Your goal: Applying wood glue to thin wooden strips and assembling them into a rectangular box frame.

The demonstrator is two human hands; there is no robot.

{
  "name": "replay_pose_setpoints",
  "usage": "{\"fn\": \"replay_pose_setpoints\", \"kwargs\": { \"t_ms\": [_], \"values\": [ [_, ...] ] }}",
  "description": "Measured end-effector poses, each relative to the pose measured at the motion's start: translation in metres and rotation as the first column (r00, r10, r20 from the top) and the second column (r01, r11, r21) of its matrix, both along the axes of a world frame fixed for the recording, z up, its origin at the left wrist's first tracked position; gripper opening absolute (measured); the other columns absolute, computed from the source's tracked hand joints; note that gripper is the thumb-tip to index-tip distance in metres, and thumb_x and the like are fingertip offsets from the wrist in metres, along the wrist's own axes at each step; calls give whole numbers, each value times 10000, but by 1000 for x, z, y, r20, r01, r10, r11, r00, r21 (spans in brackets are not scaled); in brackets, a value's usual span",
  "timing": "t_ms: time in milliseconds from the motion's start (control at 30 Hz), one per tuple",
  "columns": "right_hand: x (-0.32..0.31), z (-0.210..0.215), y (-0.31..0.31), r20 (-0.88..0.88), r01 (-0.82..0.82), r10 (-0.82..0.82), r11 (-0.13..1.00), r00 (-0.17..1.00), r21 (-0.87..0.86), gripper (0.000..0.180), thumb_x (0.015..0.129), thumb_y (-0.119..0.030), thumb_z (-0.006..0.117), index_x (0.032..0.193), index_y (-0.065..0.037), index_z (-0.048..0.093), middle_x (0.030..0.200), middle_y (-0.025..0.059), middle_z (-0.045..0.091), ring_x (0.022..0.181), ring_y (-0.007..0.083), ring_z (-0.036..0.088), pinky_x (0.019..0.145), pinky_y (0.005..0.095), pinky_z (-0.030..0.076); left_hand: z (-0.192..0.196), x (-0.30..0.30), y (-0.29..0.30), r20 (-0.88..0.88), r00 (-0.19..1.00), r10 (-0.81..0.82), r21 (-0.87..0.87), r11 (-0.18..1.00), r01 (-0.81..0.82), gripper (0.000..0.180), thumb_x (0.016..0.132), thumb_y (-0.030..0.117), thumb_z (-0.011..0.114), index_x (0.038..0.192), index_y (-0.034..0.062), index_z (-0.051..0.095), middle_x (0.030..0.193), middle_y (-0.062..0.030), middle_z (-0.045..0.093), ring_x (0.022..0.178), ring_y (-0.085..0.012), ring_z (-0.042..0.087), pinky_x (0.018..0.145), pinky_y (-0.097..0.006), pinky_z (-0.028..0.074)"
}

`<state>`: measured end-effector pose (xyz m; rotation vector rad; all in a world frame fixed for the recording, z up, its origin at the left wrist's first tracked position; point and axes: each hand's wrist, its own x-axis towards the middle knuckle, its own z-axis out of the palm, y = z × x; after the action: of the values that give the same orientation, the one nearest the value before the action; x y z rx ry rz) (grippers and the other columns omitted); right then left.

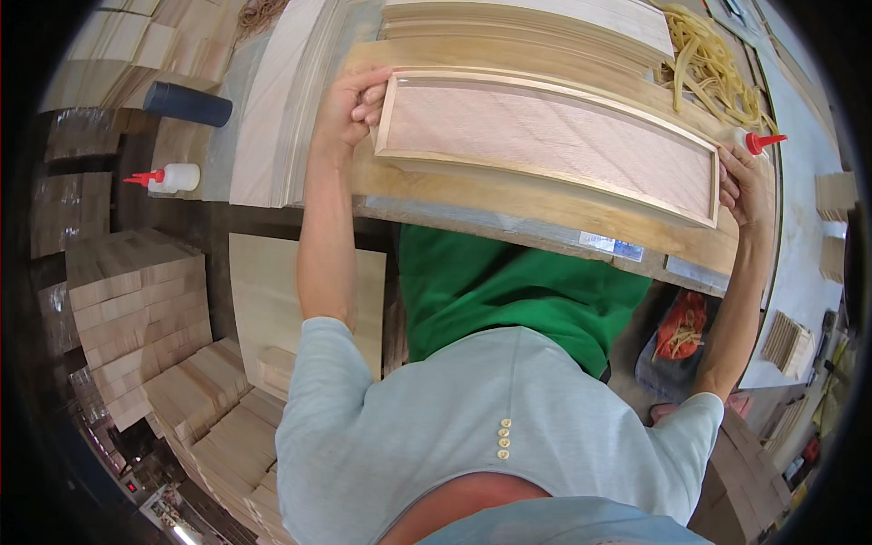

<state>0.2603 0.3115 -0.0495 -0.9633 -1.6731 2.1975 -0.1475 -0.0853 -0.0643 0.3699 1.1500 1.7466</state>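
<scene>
Between my two hands is a long, shallow wooden tray (545, 136), with a thin pale rim around a pinkish plywood panel. My left hand (356, 104) grips its left end, fingers curled at the corner. At the opposite end my right hand (745, 186) has its fingers closed on the short side. The tray lies over a wooden board (472, 191) on the workbench; whether it touches the board I cannot tell. Right by my right hand is a glue bottle (761, 142) with a red nozzle, partly hidden.
Thin wooden panels (286, 100) are stacked left of the tray, and long strips (527, 27) lie behind it. Yellow rubber bands (704, 64) sit at the back right. A dark cylinder (187, 104) and another glue bottle (177, 177) stand left. Wood stacks (136, 309) rise beside me.
</scene>
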Motion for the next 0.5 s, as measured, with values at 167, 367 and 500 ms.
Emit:
{"fn": "replay_pose_setpoints", "kwargs": {
  "t_ms": [167,367,500],
  "values": [
    [7,-9,-9,-36,32,-31,999,999,34,308,987,-202,512,1155,49,573,533,-57,434,366,11,308,313,177,273,-17,5,5,109,987,118,-9,993,-117,143,927,119,577,976,-3,632,550,79,459,351,12,334,302,-157,266],
    [5,-16,-5,36,14,-24,971,999,239,270,967,-194,536,1166,-36,627,758,-47,540,631,30,486,517,213,399,-28,-19,-11,99,995,-11,11,1000,10,200,975,159,529,1066,4,617,636,78,515,397,15,345,327,-154,278],
    [-3,5,-49,163,60,-176,835,971,547,343,993,-346,498,1142,-71,637,826,-29,576,700,56,493,544,202,402,2,20,16,-542,835,96,-343,882,-324,297,1004,235,496,1124,-14,607,812,0,629,626,-62,534,592,-233,465]
  ]
}}
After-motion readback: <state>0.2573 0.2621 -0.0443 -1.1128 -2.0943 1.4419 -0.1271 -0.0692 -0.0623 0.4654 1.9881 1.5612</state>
